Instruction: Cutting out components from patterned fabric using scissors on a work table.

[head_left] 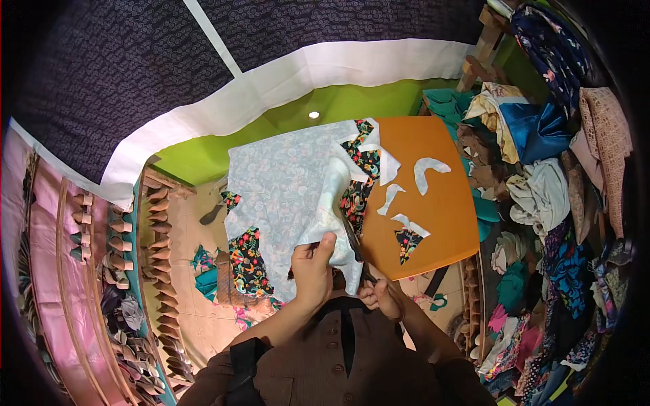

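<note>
A large floral fabric (277, 176), pale on its upturned side and black with bright flowers where it folds over, covers much of the orange table. My left hand (315, 267) pinches a raised fold of it near the table's front edge. Close beside, my right hand (380, 296) has its fingers closed around dark scissors (353, 238), whose blades lie along the lifted fold. Part of the scissors' handle is hidden by my fingers. A curved pale scrap (429, 174), smaller pale scraps (390, 200) and a floral offcut (409, 245) lie to the right.
The orange table (426, 145) shows at the right. Wooden shoe lasts (164, 271) fill racks at the left. Piled fabrics (538, 196) crowd the right side, and scraps (205, 271) litter the floor. A dark patterned cloth with a white border (305, 61) hangs at the far side.
</note>
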{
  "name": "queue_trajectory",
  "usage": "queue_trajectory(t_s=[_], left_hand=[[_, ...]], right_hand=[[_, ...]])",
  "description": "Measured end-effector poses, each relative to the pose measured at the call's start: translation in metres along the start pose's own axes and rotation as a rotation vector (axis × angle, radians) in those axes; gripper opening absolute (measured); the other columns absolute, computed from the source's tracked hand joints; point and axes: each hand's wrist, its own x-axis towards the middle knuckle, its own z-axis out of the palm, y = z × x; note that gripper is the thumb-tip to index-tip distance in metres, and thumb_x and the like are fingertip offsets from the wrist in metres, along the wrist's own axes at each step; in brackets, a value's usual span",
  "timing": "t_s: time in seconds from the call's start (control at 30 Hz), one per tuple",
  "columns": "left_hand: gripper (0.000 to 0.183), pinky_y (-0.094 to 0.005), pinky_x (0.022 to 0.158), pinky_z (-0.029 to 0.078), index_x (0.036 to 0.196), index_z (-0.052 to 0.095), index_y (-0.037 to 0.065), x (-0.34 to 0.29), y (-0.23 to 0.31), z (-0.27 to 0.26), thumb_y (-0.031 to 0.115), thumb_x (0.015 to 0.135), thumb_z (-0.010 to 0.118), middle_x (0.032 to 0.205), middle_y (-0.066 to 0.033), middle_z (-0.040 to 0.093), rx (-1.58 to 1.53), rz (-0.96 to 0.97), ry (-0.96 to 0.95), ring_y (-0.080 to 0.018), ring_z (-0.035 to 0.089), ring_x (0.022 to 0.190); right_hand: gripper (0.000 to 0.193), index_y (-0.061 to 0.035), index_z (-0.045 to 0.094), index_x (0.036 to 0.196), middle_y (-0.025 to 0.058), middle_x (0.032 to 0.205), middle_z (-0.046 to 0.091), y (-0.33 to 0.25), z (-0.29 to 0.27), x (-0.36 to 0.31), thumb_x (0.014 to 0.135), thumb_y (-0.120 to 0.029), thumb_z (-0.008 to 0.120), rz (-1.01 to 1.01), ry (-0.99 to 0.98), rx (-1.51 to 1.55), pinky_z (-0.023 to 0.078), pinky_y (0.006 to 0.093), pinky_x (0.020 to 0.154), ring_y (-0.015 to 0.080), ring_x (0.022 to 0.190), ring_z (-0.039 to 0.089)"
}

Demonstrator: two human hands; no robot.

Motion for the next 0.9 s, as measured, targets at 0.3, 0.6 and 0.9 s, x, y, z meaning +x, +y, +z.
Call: queue_trajectory(t_s=[0.3,0.6,0.9], left_hand=[[0.016,-0.0212,0.065,0.041,0.091,0.055,-0.001,-0.005,-0.003,0.009,0.01,0.079,0.059,0.084,-0.0037,0.058,0.035,-0.003,-0.017,-0.0069,0.052,0.071],[0.016,-0.0207,0.063,0.041,0.09,0.056,-0.001,-0.005,-0.007,0.011,0.01,0.08,0.059,0.083,-0.0038,0.059,0.083,-0.007,-0.03,-0.0066,0.052,0.07],[0.014,-0.0203,0.06,0.04,0.087,0.056,0.001,-0.009,-0.016,0.019,0.011,0.078,0.061,0.078,-0.0014,0.058,0.148,-0.01,-0.011,-0.0053,0.051,0.067]], right_hand=[[0.084,-0.0101,0.033,0.114,-0.0065,0.067,0.028,-0.012,0.004,-0.002,0.061,-0.075,0.038,0.01,0.012,0.113,0.017,0.0144,0.043,0.0008,0.051,0.021],[0.093,-0.0067,0.024,0.129,-0.0042,0.065,0.035,-0.016,-0.004,-0.006,0.067,-0.075,0.034,0.013,-0.028,0.062,0.022,0.016,0.04,0.0023,0.05,0.028],[0.089,-0.0085,0.016,0.131,-0.0044,0.063,0.034,-0.009,-0.013,-0.012,0.07,-0.069,0.039,0.091,-0.021,0.274,0.021,0.0156,0.04,0.0021,0.048,0.026]])
